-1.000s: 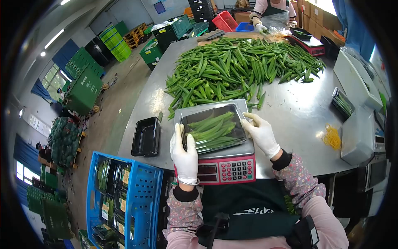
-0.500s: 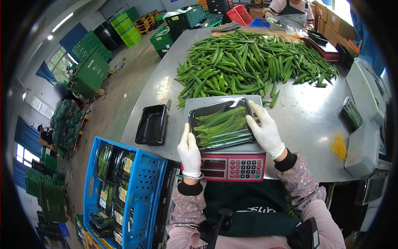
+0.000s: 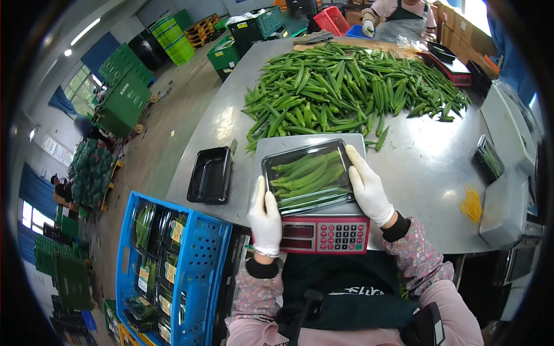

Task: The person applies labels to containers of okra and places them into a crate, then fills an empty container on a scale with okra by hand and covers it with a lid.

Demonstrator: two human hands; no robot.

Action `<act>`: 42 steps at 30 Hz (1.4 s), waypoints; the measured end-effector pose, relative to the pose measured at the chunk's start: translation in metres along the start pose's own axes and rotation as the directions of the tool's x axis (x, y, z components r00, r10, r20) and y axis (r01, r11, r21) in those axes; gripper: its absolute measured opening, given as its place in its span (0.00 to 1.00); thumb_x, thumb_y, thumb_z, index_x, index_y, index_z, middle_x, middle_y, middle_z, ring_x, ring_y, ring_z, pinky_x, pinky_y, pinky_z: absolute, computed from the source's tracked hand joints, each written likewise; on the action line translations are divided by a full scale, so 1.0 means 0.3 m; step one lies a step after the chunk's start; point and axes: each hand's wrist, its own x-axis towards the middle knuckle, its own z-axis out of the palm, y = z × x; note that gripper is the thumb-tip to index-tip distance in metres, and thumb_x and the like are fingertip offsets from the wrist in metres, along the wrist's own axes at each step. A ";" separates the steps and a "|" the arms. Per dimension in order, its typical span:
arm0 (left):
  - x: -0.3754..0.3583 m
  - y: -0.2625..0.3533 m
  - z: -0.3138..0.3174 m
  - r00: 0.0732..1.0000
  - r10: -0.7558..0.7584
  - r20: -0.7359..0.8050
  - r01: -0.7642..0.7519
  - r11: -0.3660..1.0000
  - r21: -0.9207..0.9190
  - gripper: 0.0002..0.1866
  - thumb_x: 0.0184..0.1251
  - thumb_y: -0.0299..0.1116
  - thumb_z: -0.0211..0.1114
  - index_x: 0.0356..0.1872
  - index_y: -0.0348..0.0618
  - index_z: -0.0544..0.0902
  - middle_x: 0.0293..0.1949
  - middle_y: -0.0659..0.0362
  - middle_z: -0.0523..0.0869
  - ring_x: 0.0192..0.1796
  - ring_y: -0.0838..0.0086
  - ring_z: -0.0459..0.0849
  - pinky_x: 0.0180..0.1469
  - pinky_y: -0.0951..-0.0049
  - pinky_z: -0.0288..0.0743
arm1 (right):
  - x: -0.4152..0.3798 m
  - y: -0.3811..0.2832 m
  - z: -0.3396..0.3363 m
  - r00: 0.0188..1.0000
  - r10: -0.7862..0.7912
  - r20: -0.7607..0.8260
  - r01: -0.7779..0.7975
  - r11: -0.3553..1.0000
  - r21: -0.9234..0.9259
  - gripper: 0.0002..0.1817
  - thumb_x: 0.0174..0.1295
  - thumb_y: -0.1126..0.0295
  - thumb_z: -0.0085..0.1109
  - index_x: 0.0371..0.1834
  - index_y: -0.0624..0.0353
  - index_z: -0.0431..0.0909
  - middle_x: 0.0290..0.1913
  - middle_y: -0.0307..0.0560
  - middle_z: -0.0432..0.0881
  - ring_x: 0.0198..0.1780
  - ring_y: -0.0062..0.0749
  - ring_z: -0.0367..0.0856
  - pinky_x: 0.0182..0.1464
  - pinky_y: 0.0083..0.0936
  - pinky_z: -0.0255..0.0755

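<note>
A black tray of okra (image 3: pixel 309 179) under a clear, shiny cover sits tilted between my two white-gloved hands, over the plate of a red digital scale (image 3: pixel 341 235). My left hand (image 3: pixel 265 222) grips the tray's left edge, thumb and fingers pointing up along it. Against the right edge, my right hand (image 3: pixel 369 187) holds on with its fingers reaching to the upper corner. Whether the tray's underside rests on the scale plate (image 3: pixel 262 151) cannot be made out. Just beyond the scale spreads a large heap of loose okra (image 3: pixel 340 86).
An empty black tray (image 3: pixel 209 176) lies left on the metal table (image 3: pixel 430 155). Below it stands a blue crate (image 3: pixel 196 254) of packed trays. Yellow rubber bands (image 3: pixel 471 203) and another filled tray (image 3: pixel 489 157) lie right. A co-worker (image 3: pixel 404 20) stands across the table.
The tray's near edge has come slightly toward me, and both hands have shifted down a little with it. Across the table, the co-worker's gloved hand has moved left.
</note>
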 end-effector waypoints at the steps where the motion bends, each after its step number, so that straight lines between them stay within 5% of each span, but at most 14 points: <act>1: 0.016 -0.005 -0.026 0.997 0.064 0.050 -0.070 0.988 0.136 0.21 0.76 0.28 0.55 0.67 0.31 0.75 0.68 0.39 0.76 0.71 0.55 0.73 0.73 0.66 0.62 | 0.000 -0.004 -0.005 1.000 -0.004 0.002 0.004 1.000 -0.014 0.23 0.72 0.75 0.46 0.70 0.69 0.69 0.69 0.63 0.73 0.72 0.51 0.70 0.73 0.31 0.62; 5: 0.194 0.052 -0.065 0.965 0.260 0.048 -0.260 0.905 0.336 0.24 0.69 0.31 0.65 0.64 0.32 0.77 0.67 0.36 0.75 0.72 0.50 0.71 0.74 0.61 0.62 | 0.006 0.022 0.013 0.995 -0.077 -0.061 0.073 0.995 -0.066 0.22 0.70 0.73 0.50 0.66 0.68 0.72 0.62 0.65 0.79 0.65 0.53 0.77 0.68 0.35 0.69; 6: 0.316 0.075 -0.030 0.921 0.256 0.295 -0.324 0.922 0.212 0.25 0.69 0.33 0.66 0.64 0.32 0.77 0.66 0.38 0.76 0.71 0.52 0.72 0.73 0.62 0.63 | 0.006 0.019 -0.007 0.994 -0.064 -0.087 0.059 0.997 -0.057 0.22 0.70 0.73 0.50 0.66 0.67 0.72 0.61 0.65 0.79 0.64 0.54 0.77 0.67 0.36 0.70; 8: 0.494 -0.011 -0.024 0.716 0.004 0.698 -0.099 0.991 0.095 0.28 0.69 0.39 0.68 0.65 0.31 0.77 0.62 0.44 0.82 0.67 0.62 0.78 0.70 0.67 0.67 | 0.000 0.044 0.023 0.995 -0.087 -0.044 0.085 0.995 -0.050 0.23 0.70 0.72 0.50 0.67 0.68 0.70 0.61 0.65 0.79 0.61 0.57 0.78 0.63 0.39 0.72; 10: 0.569 0.081 0.006 0.404 -0.206 0.891 0.035 0.977 0.210 0.30 0.71 0.42 0.68 0.66 0.31 0.76 0.59 0.53 0.84 0.59 0.72 0.81 0.64 0.73 0.71 | -0.003 0.060 0.014 0.996 -0.083 -0.008 0.083 0.995 -0.052 0.24 0.71 0.70 0.48 0.68 0.67 0.69 0.64 0.63 0.77 0.63 0.55 0.76 0.65 0.41 0.70; 12: 0.615 0.079 0.029 0.181 -0.308 0.934 0.171 0.945 0.278 0.28 0.71 0.43 0.68 0.64 0.32 0.78 0.54 0.62 0.85 0.52 0.79 0.80 0.58 0.77 0.73 | -0.022 0.090 0.014 0.995 -0.099 0.023 0.101 0.988 -0.120 0.26 0.73 0.66 0.45 0.72 0.63 0.67 0.70 0.59 0.72 0.71 0.48 0.71 0.72 0.45 0.60; 15: 0.608 0.121 0.021 0.025 -0.383 0.923 0.234 0.900 0.367 0.26 0.72 0.43 0.68 0.63 0.35 0.79 0.50 0.65 0.85 0.50 0.82 0.80 0.56 0.79 0.73 | -0.027 0.086 0.001 0.993 -0.071 0.090 0.081 0.990 -0.113 0.27 0.75 0.65 0.42 0.75 0.60 0.64 0.73 0.54 0.70 0.73 0.43 0.69 0.76 0.49 0.53; 19: 0.574 0.050 0.003 -0.052 -0.459 0.887 0.227 0.859 0.458 0.22 0.70 0.42 0.70 0.56 0.36 0.82 0.45 0.65 0.86 0.45 0.83 0.81 0.51 0.78 0.75 | -0.030 0.095 -0.012 0.984 -0.101 0.150 0.122 0.983 -0.138 0.26 0.76 0.65 0.41 0.76 0.57 0.63 0.72 0.52 0.72 0.73 0.42 0.69 0.76 0.49 0.53; 25: 0.428 0.164 -0.067 0.100 -0.442 0.891 0.463 0.814 0.352 0.22 0.67 0.29 0.70 0.59 0.31 0.79 0.49 0.58 0.87 0.48 0.76 0.84 0.53 0.74 0.78 | -0.051 0.141 -0.039 0.936 -0.296 0.188 0.333 0.920 -0.207 0.26 0.76 0.56 0.49 0.70 0.61 0.70 0.71 0.52 0.72 0.74 0.40 0.66 0.77 0.43 0.53; 29: 0.304 0.170 -0.123 0.234 -0.431 0.871 0.667 0.723 0.179 0.18 0.65 0.24 0.68 0.55 0.30 0.80 0.48 0.53 0.88 0.44 0.70 0.88 0.49 0.70 0.82 | -0.125 0.139 -0.214 1.000 0.010 0.029 -0.013 0.994 0.108 0.18 0.72 0.65 0.57 0.59 0.64 0.78 0.55 0.57 0.83 0.56 0.49 0.81 0.62 0.35 0.74; 33: 0.185 0.134 -0.173 0.410 -0.393 0.823 0.715 0.699 -0.022 0.22 0.64 0.25 0.66 0.59 0.28 0.77 0.50 0.51 0.87 0.47 0.66 0.88 0.52 0.66 0.83 | -0.268 0.390 -0.532 0.877 0.013 -0.479 -0.175 0.940 -0.293 0.14 0.65 0.69 0.58 0.49 0.63 0.82 0.47 0.60 0.85 0.51 0.52 0.83 0.57 0.38 0.76; 35: 0.129 0.189 -0.180 0.497 -0.333 0.801 0.682 0.721 -0.124 0.25 0.64 0.29 0.65 0.61 0.30 0.75 0.53 0.51 0.85 0.52 0.64 0.86 0.58 0.64 0.80 | -0.356 0.575 -0.748 0.809 -0.151 -0.568 -0.346 0.658 -0.668 0.13 0.61 0.66 0.58 0.44 0.64 0.82 0.42 0.61 0.84 0.49 0.57 0.81 0.58 0.46 0.72; 38: 0.058 0.138 -0.181 0.664 -0.271 0.697 0.648 0.674 -0.355 0.26 0.65 0.32 0.64 0.63 0.32 0.75 0.55 0.50 0.85 0.53 0.61 0.86 0.58 0.62 0.80 | -0.423 0.571 -1.006 0.738 -0.058 -0.672 -0.658 0.157 -0.736 0.12 0.58 0.61 0.63 0.35 0.59 0.82 0.38 0.57 0.82 0.44 0.52 0.80 0.48 0.45 0.75; 42: -0.027 0.091 -0.131 0.726 -0.243 0.643 0.650 0.549 -0.525 0.26 0.67 0.36 0.65 0.63 0.33 0.76 0.56 0.51 0.85 0.55 0.60 0.85 0.61 0.59 0.77 | -0.528 0.636 -1.146 0.707 0.086 -0.702 -0.702 -0.037 -0.711 0.12 0.60 0.60 0.63 0.33 0.57 0.83 0.36 0.54 0.83 0.44 0.49 0.81 0.46 0.44 0.75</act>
